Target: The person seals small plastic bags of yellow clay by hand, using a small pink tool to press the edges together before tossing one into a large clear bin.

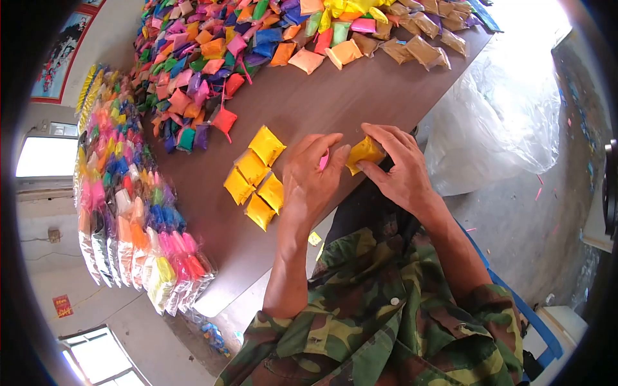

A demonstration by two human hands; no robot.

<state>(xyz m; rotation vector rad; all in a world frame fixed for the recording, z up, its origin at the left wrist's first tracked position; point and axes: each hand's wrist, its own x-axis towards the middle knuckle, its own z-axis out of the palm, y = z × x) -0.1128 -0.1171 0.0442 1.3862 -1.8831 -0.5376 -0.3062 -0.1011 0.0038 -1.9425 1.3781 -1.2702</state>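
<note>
We have the brown table [277,100] before us, a heap of coloured packets [193,61] across its far side. Five yellow packets [252,166] lie together left of our hands. Our right hand [398,168] pinches another yellow packet [365,153] at the table's near edge. Our left hand [313,168] curls beside it, something pink [324,159] showing between thumb and fingers; whether they grip it, we cannot tell.

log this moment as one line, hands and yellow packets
right hand: gripping yellow packet | left hand: curled, pink item showing through | table: five yellow packets grouped

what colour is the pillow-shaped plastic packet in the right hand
Golden yellow packet, clearest in the head view.
</note>
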